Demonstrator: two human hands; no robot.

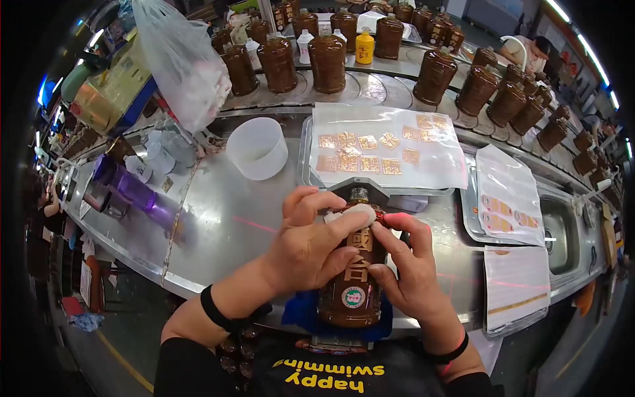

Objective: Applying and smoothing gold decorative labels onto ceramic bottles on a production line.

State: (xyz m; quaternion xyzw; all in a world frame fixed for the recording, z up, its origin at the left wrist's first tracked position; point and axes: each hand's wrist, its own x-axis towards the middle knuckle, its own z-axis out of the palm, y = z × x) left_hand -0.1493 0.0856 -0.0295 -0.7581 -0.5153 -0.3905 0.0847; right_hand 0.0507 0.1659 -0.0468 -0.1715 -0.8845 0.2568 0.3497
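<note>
A brown bottle (333,311) with raised gold characters and a round green-and-white label lies on a blue cloth (297,316) in front of me, its neck pointing away against a dark holder (375,189). My left hand (307,241) presses a folded white cloth (364,210) onto the bottle's shoulder with its fingers. On the bottle's right side, my right hand (413,274) grips it, thumb and fingertips touching the glass near the characters. The shoulder beneath the cloth is hidden.
Behind the bottle stands a tray (306,159) with a white sheet of gold stickers (368,142). A white tub (256,149) is left of it, and label sheets (508,192) lie right, before a sink (562,231). Brown bottles (329,63) line the curved conveyor beyond.
</note>
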